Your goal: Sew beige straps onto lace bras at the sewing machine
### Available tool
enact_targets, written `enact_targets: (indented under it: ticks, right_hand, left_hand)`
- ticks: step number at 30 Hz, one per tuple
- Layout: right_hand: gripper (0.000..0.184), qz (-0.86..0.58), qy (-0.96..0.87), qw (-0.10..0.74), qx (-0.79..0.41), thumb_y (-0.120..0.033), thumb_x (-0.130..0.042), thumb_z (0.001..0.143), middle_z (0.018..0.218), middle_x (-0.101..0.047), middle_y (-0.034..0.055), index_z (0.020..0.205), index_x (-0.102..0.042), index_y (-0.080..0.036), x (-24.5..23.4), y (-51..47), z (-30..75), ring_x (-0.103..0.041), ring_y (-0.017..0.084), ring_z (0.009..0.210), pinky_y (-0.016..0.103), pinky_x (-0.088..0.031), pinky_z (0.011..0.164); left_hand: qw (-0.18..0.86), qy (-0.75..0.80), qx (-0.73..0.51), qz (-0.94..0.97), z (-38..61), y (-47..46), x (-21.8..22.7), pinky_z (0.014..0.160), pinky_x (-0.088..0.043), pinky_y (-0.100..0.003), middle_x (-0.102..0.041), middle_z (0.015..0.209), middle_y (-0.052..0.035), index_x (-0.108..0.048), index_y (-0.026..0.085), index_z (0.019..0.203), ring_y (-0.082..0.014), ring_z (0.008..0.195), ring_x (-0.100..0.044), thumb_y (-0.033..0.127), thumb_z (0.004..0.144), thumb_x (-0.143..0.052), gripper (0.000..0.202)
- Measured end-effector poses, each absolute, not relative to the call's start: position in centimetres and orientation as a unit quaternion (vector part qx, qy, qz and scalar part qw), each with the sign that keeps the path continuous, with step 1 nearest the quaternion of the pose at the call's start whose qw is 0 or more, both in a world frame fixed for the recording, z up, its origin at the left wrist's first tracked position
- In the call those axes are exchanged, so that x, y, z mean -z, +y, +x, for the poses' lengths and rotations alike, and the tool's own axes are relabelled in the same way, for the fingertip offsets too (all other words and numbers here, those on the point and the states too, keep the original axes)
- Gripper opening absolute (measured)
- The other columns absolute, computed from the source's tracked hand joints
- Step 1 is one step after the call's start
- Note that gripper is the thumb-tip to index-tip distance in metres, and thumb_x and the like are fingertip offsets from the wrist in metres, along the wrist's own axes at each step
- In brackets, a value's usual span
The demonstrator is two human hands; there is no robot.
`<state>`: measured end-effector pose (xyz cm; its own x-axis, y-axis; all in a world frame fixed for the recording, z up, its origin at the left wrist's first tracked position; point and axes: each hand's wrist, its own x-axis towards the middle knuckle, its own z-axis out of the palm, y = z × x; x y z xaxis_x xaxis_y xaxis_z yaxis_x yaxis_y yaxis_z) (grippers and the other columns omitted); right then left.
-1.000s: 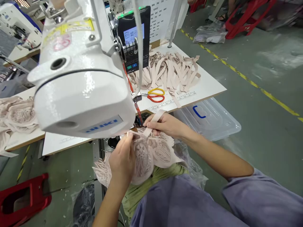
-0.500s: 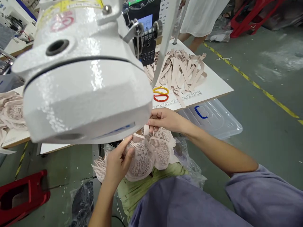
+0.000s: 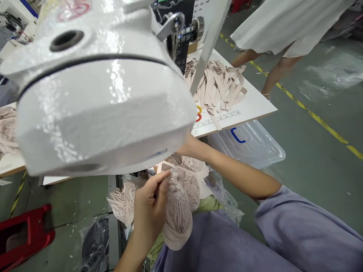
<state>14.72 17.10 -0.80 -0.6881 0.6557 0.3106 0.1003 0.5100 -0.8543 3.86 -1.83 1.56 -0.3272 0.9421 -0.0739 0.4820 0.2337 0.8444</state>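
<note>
Below the white sewing machine head [image 3: 113, 109], a pale pink lace bra [image 3: 178, 204] hangs over my lap. My left hand [image 3: 154, 196] pinches the upper edge of one lace cup between thumb and fingers. A narrow pale strap [image 3: 159, 166] runs from the cup up under the machine. My right hand [image 3: 188, 146] reaches beneath the machine head from the right; its fingers are hidden there, so what they hold does not show. More lace [image 3: 123, 202] bunches to the left of my left wrist.
Cut pale straps [image 3: 218, 85] lie piled on the white table [image 3: 255, 105], beside scissors [image 3: 198, 113] with yellow and red handles. A lidded clear plastic box [image 3: 255, 147] stands below. Another person [image 3: 283, 30] is at the far right. A red stool [image 3: 27, 234] stands at lower left.
My left hand has drawn the lace cup down and rightward. My right hand has gone under the machine head, hiding its fingers. The person in white has stepped right.
</note>
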Motion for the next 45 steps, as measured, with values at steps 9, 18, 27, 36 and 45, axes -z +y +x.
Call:
enact_targets:
  ticks: [9,18,27,36,45]
  right_hand:
    - [0.009,-0.228,-0.828,0.272,-0.434,-0.016,-0.06,0.085,0.116,-0.059,0.0076,0.09,-0.067,-0.018,0.3,17.6,14.9,-0.058,0.021,0.097,0.037,-0.052,0.09]
    - [0.01,-0.229,-0.828,0.255,-0.444,-0.016,-0.059,0.085,0.106,-0.06,0.0062,0.092,-0.066,-0.019,-0.7,17.5,15.1,-0.058,0.023,0.099,0.036,-0.051,0.088]
    - [0.007,-0.227,-0.828,0.246,-0.451,-0.016,-0.06,0.084,0.101,-0.061,0.0061,0.088,-0.065,-0.019,-0.7,18.0,15.0,-0.058,0.023,0.098,0.034,-0.051,0.084]
    - [0.007,-0.233,-0.831,0.253,-0.437,-0.022,-0.06,0.083,0.091,-0.057,0.0044,0.077,-0.06,-0.019,-0.1,18.3,14.7,-0.054,0.02,0.083,0.036,-0.05,0.078]
    - [0.007,-0.215,-0.824,0.267,-0.452,-0.017,-0.059,0.084,0.097,-0.057,0.0051,0.077,-0.057,-0.019,0.0,18.3,14.7,-0.056,0.02,0.092,0.035,-0.05,0.084]
  left_hand:
    - [0.241,0.685,-0.376,0.575,3.4,-0.7,-1.3,0.085,-0.06,-0.028,-0.076,0.114,-0.0039,-0.07,0.022,0.117,-0.0201,0.105,-0.072,0.023,0.098,-0.051,0.028]
    - [0.237,0.735,-0.363,0.522,3.1,0.2,-1.9,0.067,-0.061,-0.034,-0.077,0.098,-0.0055,-0.074,0.026,0.114,-0.0265,0.098,-0.072,0.033,0.097,-0.052,0.028]
    - [0.233,0.739,-0.381,0.505,3.2,0.5,-1.5,0.063,-0.059,-0.035,-0.077,0.095,-0.0041,-0.074,0.028,0.113,-0.0268,0.096,-0.072,0.033,0.097,-0.053,0.026]
    - [0.235,0.745,-0.379,0.496,3.4,0.7,-1.8,0.063,-0.061,-0.038,-0.078,0.093,-0.0022,-0.075,0.031,0.111,-0.0286,0.093,-0.073,0.033,0.096,-0.054,0.026]
    - [0.223,0.742,-0.376,0.508,3.5,0.5,-1.6,0.062,-0.06,-0.036,-0.078,0.094,-0.0023,-0.073,0.031,0.114,-0.0277,0.094,-0.073,0.032,0.097,-0.052,0.028]
